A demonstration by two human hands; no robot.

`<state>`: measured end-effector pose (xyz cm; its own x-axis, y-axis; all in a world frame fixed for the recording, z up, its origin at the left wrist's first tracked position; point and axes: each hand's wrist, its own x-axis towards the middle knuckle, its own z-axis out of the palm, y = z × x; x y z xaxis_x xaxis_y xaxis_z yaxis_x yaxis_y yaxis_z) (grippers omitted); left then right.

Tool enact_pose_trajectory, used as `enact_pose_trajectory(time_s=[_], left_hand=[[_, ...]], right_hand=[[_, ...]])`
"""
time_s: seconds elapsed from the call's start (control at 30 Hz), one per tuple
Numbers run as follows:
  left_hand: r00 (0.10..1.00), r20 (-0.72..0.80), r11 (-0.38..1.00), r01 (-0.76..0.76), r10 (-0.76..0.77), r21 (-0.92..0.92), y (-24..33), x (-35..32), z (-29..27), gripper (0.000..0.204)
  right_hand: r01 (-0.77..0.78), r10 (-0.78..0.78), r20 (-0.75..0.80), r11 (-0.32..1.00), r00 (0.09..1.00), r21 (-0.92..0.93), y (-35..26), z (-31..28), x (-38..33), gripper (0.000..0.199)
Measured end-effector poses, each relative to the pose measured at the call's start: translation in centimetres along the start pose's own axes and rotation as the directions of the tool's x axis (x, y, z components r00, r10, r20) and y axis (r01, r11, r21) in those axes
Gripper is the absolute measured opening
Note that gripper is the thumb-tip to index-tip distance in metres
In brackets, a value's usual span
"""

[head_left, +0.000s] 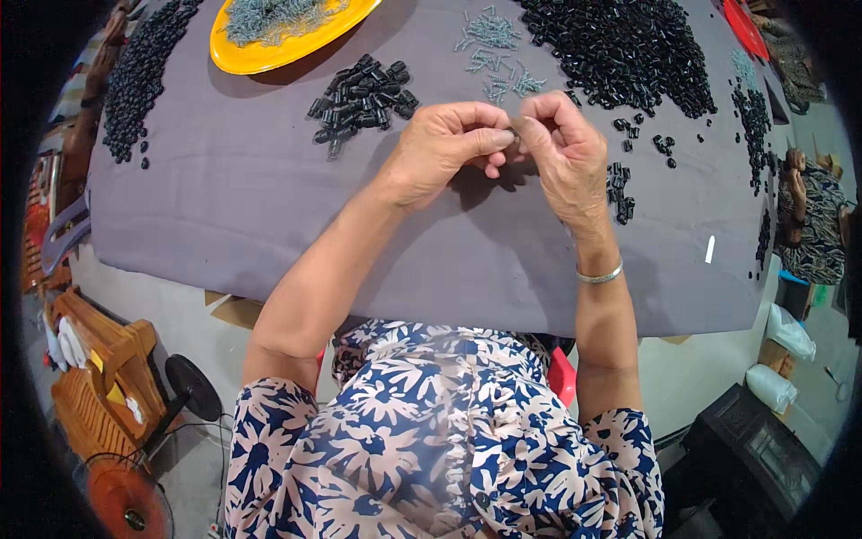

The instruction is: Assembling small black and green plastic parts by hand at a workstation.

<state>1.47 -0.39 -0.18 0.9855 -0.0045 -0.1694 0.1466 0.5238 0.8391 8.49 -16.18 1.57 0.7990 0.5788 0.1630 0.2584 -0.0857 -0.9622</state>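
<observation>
Above the grey-covered table, my left hand (449, 148) and my right hand (575, 157) meet fingertip to fingertip. Both are closed in a pinch around something small and dark, mostly hidden by the fingers. Left of my left hand lies a heap of black plastic pieces (364, 97), some with clear ends. Small grey screws (491, 31) are scattered just beyond my hands, with a few loose screws (528, 83) nearest the fingers. Past my right hand spreads a large pile of shiny black plastic parts (628, 54). Beside my right wrist sits a smaller group of black parts (618, 184).
A yellow plate (238, 63) heaped with screws stands at the far left, near a long pile of small black pieces (135, 90). More black parts (754, 135) line the right edge, by a white strip (710, 250). Another person (813, 220) is at the far right.
</observation>
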Motion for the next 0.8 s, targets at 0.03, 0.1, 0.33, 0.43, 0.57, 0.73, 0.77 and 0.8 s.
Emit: enact_pose_trajectory(time_s=[0.03,0.1,0.33,0.43,0.57,0.73,0.77,0.8], left_hand=[[0.999,0.027,0.998,0.048,-0.048,-0.033,0.2,0.0,0.0,0.016],[0.998,0.039,0.998,0.059,-0.058,-0.023,0.1,0.0,-0.3,0.016],[0.981,0.115,0.984,0.166,-0.157,-0.065,0.4,0.1,-0.8,0.018],[0.984,0.107,0.985,0.154,-0.146,-0.073,0.5,0.0,-0.6,0.018],[0.983,0.088,0.984,0.165,-0.159,-0.065,0.4,0.1,-0.8,0.019],[0.980,0.144,0.986,0.150,-0.138,-0.076,0.4,0.2,-1.1,0.021],[0.980,0.144,0.986,0.150,-0.138,-0.076,0.4,0.2,-1.1,0.021],[0.981,0.124,0.985,0.158,-0.148,-0.069,0.3,0.2,-0.9,0.020]], right_hand=[[0.000,0.000,0.000,1.000,1.000,0.000,0.1,-0.3,0.0,0.005],[0.099,-0.098,0.031,0.994,0.995,-0.038,0.4,-0.5,0.0,0.004],[0.172,-0.166,0.066,0.981,0.984,-0.095,-0.6,-1.0,-0.1,0.003],[0.162,-0.156,0.069,0.983,0.985,-0.084,-0.6,-1.0,-0.1,0.003],[0.145,-0.140,0.066,0.987,0.988,-0.065,-0.4,-0.9,-0.2,0.003],[0.091,-0.089,0.066,0.996,0.994,-0.021,-0.2,-0.9,-0.1,0.003],[0.124,-0.119,0.074,0.990,0.990,-0.071,-0.3,-0.9,-0.1,0.003],[0.157,-0.147,0.082,0.980,0.986,-0.122,-0.5,-1.1,-0.1,0.003]])
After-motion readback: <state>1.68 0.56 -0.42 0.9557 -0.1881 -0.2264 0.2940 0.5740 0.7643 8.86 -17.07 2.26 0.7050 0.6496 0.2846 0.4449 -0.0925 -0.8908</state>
